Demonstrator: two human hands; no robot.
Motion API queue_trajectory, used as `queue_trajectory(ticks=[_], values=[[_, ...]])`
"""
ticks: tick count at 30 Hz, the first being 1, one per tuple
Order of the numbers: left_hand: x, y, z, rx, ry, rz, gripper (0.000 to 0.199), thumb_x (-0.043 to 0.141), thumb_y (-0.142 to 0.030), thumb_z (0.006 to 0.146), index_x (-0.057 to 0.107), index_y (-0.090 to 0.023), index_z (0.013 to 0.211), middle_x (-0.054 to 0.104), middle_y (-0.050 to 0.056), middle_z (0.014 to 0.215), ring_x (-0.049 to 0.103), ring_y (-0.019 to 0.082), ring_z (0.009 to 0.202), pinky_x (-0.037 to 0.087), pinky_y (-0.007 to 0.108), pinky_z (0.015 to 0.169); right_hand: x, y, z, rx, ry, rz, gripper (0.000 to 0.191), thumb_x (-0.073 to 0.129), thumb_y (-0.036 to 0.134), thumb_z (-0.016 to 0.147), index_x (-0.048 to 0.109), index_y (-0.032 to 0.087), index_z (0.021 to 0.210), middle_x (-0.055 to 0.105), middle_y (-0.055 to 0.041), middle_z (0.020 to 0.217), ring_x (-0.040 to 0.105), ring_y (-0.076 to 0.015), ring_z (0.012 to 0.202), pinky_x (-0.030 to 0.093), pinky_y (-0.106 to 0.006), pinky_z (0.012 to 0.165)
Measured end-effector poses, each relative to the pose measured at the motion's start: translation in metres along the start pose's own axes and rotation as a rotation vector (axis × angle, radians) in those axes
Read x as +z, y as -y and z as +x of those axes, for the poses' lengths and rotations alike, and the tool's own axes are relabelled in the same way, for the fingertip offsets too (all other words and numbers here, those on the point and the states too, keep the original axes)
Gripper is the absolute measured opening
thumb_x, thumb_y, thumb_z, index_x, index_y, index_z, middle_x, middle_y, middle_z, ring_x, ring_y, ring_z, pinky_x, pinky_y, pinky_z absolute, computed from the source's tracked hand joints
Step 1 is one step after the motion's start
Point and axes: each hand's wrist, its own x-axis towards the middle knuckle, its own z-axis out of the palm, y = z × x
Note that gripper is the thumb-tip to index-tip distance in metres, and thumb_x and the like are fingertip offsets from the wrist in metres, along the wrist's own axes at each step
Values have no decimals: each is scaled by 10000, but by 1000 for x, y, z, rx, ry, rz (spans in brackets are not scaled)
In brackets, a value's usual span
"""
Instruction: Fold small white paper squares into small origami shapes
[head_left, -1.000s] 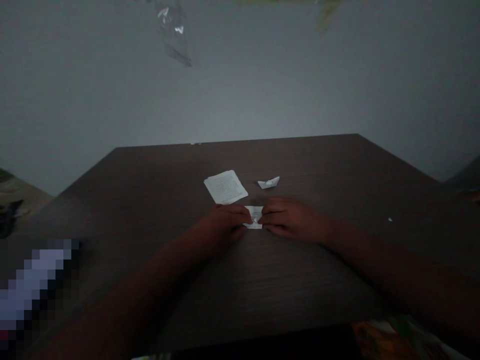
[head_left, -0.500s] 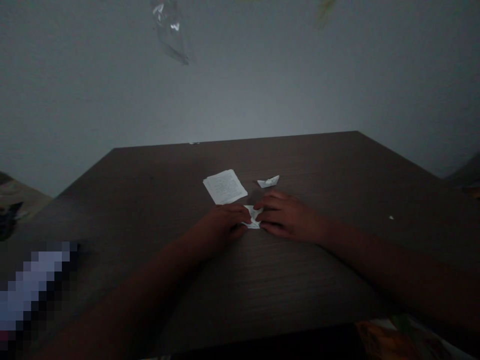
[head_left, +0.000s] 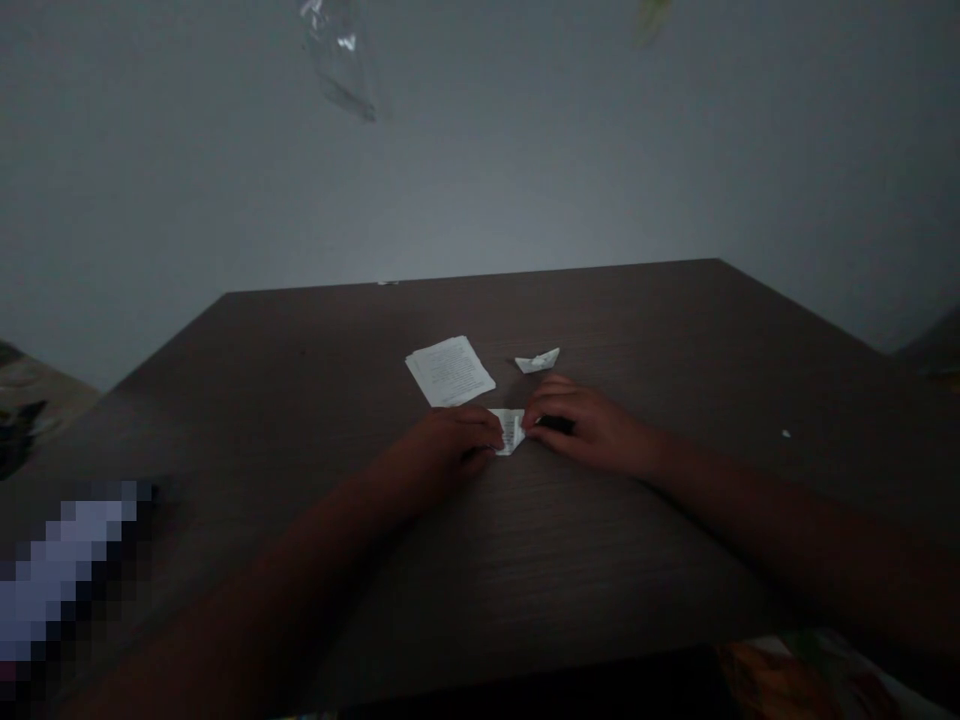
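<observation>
Left hand (head_left: 456,447), right hand (head_left: 589,430) pinching light, soft folded white paper strip (head_left: 511,432) at opposite ends; thin, creasing easily, best held by edges.

A dark wood-grain table (head_left: 600,320) stands against a grey wall (head_left: 525,170). On it lie a small stack of printed paper slips (head_left: 450,372) and, just beside that, a little folded paper boat (head_left: 537,361); a white speck (head_left: 786,434) sits well off to the right. A clear plastic bag (head_left: 337,60) hangs at the top of the view. A pixelated, unreadable object (head_left: 67,580) covers the lower left, and patterned cloth (head_left: 802,665) shows below the table's near edge.
</observation>
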Motion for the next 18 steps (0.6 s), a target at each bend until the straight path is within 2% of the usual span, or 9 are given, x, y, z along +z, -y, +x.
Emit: queue_trajectory(ticks=[2, 7, 12, 18], values=[[0, 0, -1, -2, 28, 30, 272, 703, -80, 1136, 901, -229, 1249, 919, 92, 1338, 879, 268, 1200, 675, 420, 1124, 1, -2, -1, 25, 13, -12, 119, 744, 247, 1227, 837, 249, 1153, 850, -80, 1101, 783, -287, 1117, 658, -506, 1099], [8, 1, -6, -90, 57, 158, 352, 726, -93, 1141, 945, -310, 1313, 898, 63, 1475, 839, 299, 1359, 585, 528, 1274, 1, -4, -2, 69, 65, -54, 101, 765, 253, 1221, 857, 247, 1180, 853, -88, 1116, 777, -299, 1133, 651, -525, 1109], [9, -7, -9, -107, 70, 247, 412, 699, -70, 1163, 939, -343, 1358, 875, 34, 1542, 822, 292, 1406, 500, 596, 1385, -2, -2, -1, 14, 70, -75, 140, 739, 237, 1233, 871, 237, 1186, 858, -96, 1120, 782, -297, 1122, 647, -530, 1123], [1, -16, -5, -155, 154, 244, 447, 706, -64, 1147, 938, -358, 1390, 855, 55, 1617, 814, 326, 1463, 473, 648, 1422, -4, -2, 0, -18, 115, -144, 167, 726, 218, 1235, 891, 232, 1211, 883, -103, 1150, 801, -292, 1131, 646, -524, 1127]])
